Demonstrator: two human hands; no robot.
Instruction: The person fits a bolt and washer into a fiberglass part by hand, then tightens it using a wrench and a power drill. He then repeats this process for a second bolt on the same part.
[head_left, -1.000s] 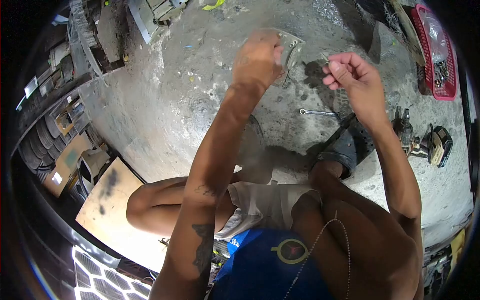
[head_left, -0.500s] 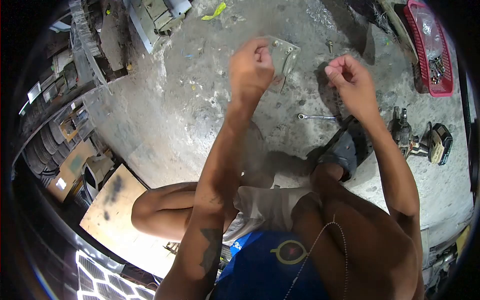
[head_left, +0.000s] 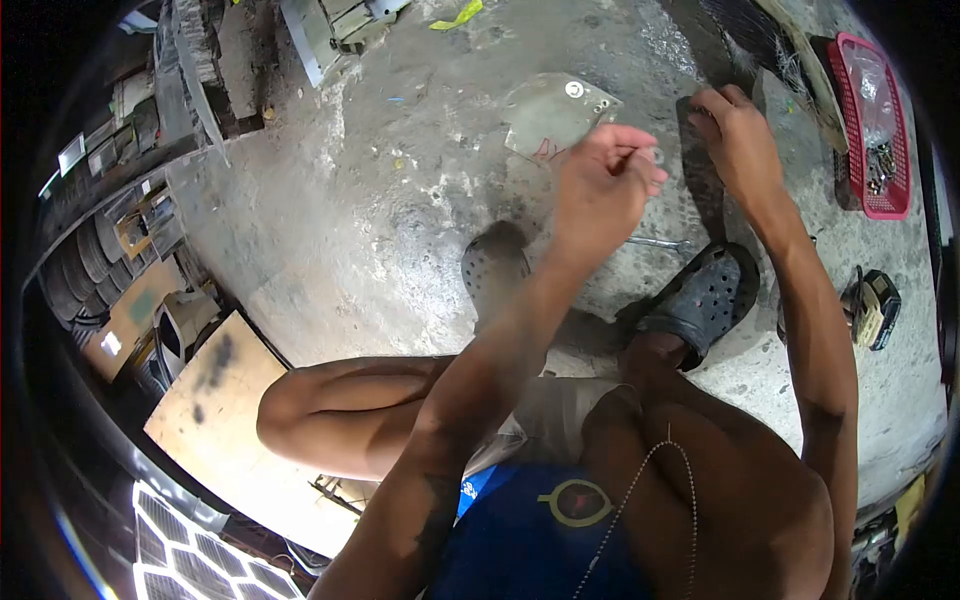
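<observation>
A flat, clear-looking plate lies on the concrete floor, with small holes near one edge, red marks and a pale ring at its far corner. My left hand is just to the right of the plate's near edge, fingers pinched. A small pale washer shows at its fingertips, partly blurred. Farther right, my right hand reaches down to the floor with fingers curled together; whatever they hold is hidden. Below my left hand lies a wrench, its left end covered by the wrist.
A pink basket with a plastic bag and small hardware stands at the far right. A power tool's battery lies beside my right forearm. My dark clog is close to the wrench. Wooden board at left.
My left hand has moved right, off the plate, uncovering the pale ring. My right hand has gone forward and down, where a bolt lay on the floor. The view has shifted slightly.
</observation>
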